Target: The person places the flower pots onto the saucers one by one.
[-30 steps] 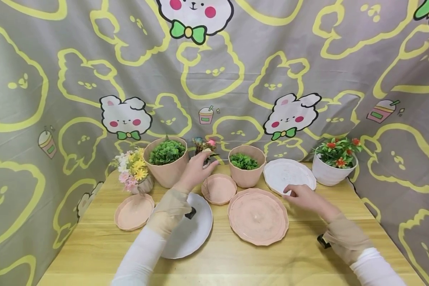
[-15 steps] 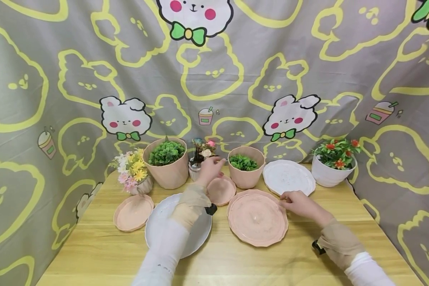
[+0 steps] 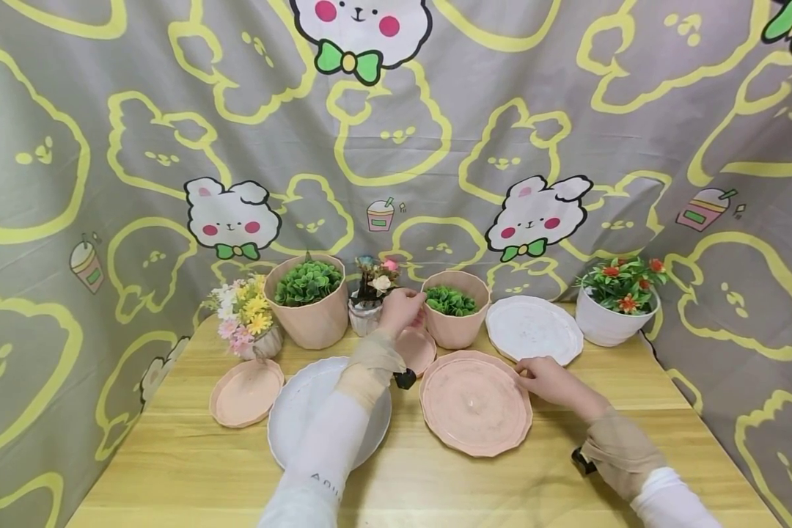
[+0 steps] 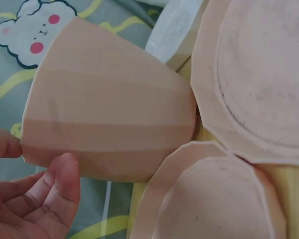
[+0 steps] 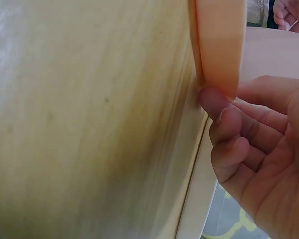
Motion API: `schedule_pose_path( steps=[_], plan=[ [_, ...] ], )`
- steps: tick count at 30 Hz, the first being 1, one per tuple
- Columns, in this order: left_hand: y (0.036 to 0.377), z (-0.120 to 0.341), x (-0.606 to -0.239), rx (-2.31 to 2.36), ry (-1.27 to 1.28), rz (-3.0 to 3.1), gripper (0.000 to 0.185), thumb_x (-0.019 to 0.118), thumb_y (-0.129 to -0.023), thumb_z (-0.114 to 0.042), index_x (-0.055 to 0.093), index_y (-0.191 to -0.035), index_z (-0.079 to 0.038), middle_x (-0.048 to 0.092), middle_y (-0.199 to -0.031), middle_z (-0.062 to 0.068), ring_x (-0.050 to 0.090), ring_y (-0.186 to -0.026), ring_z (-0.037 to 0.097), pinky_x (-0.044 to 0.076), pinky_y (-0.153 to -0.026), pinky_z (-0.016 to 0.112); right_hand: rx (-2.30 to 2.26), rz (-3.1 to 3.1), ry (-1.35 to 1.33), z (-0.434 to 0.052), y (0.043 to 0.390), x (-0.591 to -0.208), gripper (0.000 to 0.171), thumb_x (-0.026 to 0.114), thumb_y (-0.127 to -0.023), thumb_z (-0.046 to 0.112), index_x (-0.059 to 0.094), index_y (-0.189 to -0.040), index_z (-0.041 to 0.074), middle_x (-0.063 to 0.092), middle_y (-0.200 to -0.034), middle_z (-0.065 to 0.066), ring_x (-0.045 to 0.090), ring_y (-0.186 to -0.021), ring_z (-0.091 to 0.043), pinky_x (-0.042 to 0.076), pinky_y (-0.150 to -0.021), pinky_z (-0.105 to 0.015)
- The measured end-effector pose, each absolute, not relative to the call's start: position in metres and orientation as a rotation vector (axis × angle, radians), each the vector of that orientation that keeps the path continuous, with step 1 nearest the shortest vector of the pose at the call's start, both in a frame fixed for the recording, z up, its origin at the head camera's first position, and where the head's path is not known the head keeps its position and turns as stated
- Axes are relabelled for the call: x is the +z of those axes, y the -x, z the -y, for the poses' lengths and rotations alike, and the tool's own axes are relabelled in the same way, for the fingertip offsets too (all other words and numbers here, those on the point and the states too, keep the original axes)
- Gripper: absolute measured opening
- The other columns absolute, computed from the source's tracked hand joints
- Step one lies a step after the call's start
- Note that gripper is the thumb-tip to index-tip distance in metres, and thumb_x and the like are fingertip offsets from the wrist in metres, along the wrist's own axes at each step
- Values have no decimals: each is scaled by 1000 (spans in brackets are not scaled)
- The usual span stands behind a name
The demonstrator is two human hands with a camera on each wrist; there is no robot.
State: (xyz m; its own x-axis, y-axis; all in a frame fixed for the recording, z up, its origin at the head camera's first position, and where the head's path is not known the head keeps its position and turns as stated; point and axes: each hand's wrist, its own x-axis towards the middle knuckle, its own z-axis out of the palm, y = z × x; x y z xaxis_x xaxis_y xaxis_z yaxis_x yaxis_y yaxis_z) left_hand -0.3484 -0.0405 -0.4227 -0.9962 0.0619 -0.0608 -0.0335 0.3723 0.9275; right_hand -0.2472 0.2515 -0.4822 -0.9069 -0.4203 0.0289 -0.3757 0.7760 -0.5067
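Note:
My left hand [image 3: 402, 309] is at the left rim of the smaller peach flower pot [image 3: 455, 328], which holds green foliage. In the left wrist view, one finger meets the rim of the pot [image 4: 109, 99] and curled fingertips lie against its outer wall. My right hand [image 3: 546, 375] pinches the right edge of the large pink saucer [image 3: 475, 403], thumb on top and a fingertip underneath. The right wrist view shows that saucer's edge [image 5: 219, 45] between the thumb and index finger. A small pink saucer [image 3: 422, 350] lies below my left hand, partly hidden by it.
A white saucer [image 3: 534, 330] and a white pot with red flowers [image 3: 617, 323] stand at the back right. Leftward are a larger peach pot [image 3: 313, 315], two small flower pots, a grey-white plate [image 3: 297, 411] under my left forearm, and another small pink saucer [image 3: 247, 396].
My left hand has moved right and down, from above the small flower pot at the back to the smaller peach pot's rim. My right hand has shifted from beside the white saucer to the large pink saucer's edge.

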Motion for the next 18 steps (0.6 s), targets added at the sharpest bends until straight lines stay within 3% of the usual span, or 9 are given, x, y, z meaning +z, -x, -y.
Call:
schedule_pose_path(
  steps=[11,18],
  plan=[
    [357,37,-421,1684,-1,-2513,35,57,-93,-27,66,-115,-2,73,-83,21,73,-80,37,61,-74,45,-797,-2887,602,-250,247,-483,8,61,-89,6,68,-90,2,59,-65,4,46,-56,-4,39,-50,-19],
    [356,36,-414,1585,-32,-2609,26,58,-92,-24,71,-88,-2,72,-70,17,73,-67,31,61,-69,45,-817,-2864,583,-250,249,-487,9,60,-91,7,67,-91,2,59,-64,4,47,-54,-4,40,-49,-19]
  ],
)
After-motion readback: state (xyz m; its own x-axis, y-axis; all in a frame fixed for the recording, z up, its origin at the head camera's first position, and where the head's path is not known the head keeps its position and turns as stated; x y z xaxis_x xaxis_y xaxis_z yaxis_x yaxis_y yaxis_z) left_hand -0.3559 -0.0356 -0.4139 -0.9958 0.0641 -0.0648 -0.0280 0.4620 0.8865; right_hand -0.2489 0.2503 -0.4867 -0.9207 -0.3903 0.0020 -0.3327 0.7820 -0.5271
